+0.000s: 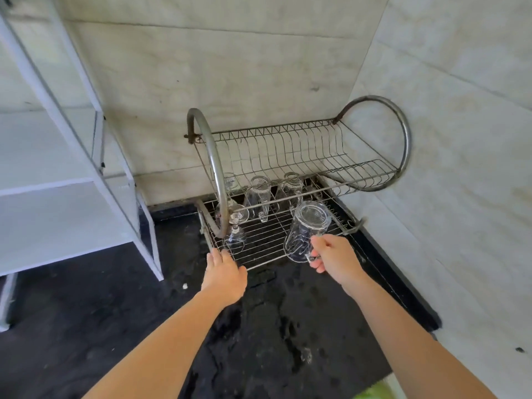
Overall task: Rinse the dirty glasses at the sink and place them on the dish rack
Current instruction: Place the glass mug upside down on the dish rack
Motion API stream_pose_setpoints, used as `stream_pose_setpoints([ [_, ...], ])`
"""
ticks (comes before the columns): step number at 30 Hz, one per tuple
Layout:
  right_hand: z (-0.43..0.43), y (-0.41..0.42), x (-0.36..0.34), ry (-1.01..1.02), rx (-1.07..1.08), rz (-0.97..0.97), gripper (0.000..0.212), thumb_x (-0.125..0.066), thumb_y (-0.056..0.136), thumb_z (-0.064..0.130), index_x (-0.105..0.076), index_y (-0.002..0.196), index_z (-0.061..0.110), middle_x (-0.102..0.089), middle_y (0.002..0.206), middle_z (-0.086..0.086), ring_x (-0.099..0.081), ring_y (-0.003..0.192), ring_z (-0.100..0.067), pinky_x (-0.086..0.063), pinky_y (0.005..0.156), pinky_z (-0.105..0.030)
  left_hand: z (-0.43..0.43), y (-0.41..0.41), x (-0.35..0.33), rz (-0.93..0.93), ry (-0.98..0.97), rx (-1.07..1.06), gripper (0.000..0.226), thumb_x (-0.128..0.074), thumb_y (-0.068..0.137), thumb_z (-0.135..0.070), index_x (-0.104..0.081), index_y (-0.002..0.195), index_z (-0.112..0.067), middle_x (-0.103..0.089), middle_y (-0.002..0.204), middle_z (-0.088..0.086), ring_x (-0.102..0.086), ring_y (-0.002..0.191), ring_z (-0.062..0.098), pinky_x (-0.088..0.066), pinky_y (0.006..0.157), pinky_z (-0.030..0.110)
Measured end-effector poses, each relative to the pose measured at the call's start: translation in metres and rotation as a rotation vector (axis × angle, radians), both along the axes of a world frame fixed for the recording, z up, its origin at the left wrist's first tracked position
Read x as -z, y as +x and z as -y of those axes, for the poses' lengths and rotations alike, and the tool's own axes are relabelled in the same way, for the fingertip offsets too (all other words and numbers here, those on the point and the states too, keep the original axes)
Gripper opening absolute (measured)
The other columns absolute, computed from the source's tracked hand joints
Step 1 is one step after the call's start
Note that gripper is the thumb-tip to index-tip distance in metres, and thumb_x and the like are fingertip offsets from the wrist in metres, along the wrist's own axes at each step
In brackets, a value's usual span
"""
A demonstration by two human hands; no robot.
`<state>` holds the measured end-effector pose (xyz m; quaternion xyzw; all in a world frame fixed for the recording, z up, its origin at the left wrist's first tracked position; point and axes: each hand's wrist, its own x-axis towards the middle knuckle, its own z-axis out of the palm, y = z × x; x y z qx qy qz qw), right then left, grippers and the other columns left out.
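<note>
Inverted glass mug clamped by its handle in right grip, dish rack beneath; left grip, fingers apart, touches rack's front edge, stemmed glass just beyond.

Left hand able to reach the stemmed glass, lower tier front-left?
Probably yes. The left hand sits open at the front edge of the dish rack, right beside the stemmed glass; nothing lies between them. Only the curved side tube crowds it.
</note>
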<state>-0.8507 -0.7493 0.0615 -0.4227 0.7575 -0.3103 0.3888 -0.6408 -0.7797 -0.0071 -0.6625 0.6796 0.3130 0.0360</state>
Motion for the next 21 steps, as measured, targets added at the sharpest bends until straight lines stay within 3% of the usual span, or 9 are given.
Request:
stream_pose_setpoints([
  [3, 0.022, -0.023, 0.006, -0.012, 0.03, 0.002, 0.028, -0.045, 0.1, 0.028, -0.061, 0.098, 0.005, -0.061, 0.085, -0.006, -0.058, 0.063, -0.016, -0.046, 0.054, -0.022, 0.008, -0.007, 0.01, 0.068, 0.09, -0.08, 0.074, -0.028, 0.103, -0.039, 0.008, 0.149, 0.006, 0.012, 0.158, 0.023, 0.011, 0.147, 0.036, -0.005, 0.121, 0.043],
  [8, 0.056, -0.054, 0.015, -0.036, 0.076, 0.046, 0.021, -0.044, 0.101, 0.022, -0.057, 0.107, 0.007, -0.051, 0.071, -0.004, -0.05, 0.058, -0.016, -0.045, 0.054, -0.024, 0.016, -0.011, 0.023, 0.136, 0.106, -0.067, 0.079, -0.029, 0.102, -0.041, 0.011, 0.147, 0.01, 0.008, 0.158, 0.026, 0.006, 0.147, 0.037, -0.011, 0.121, 0.042],
  [12, 0.086, -0.066, 0.026, -0.023, 0.113, 0.038, 0.031, -0.044, 0.101, 0.023, -0.059, 0.115, 0.0, -0.052, 0.071, -0.003, -0.051, 0.059, -0.015, -0.047, 0.057, -0.025, 0.019, -0.007, 0.033, 0.187, 0.096, -0.047, 0.079, -0.03, 0.102, -0.039, 0.011, 0.146, 0.012, 0.005, 0.158, 0.026, 0.004, 0.148, 0.037, -0.012, 0.121, 0.041],
  [15, 0.108, -0.072, 0.036, -0.026, 0.132, 0.053, 0.035, -0.042, 0.101, 0.02, -0.056, 0.117, -0.008, -0.05, 0.071, -0.003, -0.049, 0.062, -0.016, -0.048, 0.054, -0.021, 0.019, -0.005, 0.035, 0.156, 0.115, -0.045, 0.075, -0.032, 0.103, -0.033, 0.012, 0.147, 0.01, 0.004, 0.158, 0.025, 0.006, 0.148, 0.036, -0.01, 0.121, 0.042],
  [21, 0.148, -0.084, 0.049, 0.01, 0.156, 0.087, 0.033, -0.044, 0.1, 0.017, -0.052, 0.127, 0.002, -0.056, 0.08, -0.004, -0.054, 0.056, -0.012, -0.047, 0.041, -0.014, 0.018, -0.007, 0.034, 0.192, 0.112, -0.054, 0.067, -0.026, 0.104, -0.023, 0.012, 0.146, 0.012, 0.003, 0.157, 0.026, 0.004, 0.147, 0.039, -0.007, 0.121, 0.041],
])
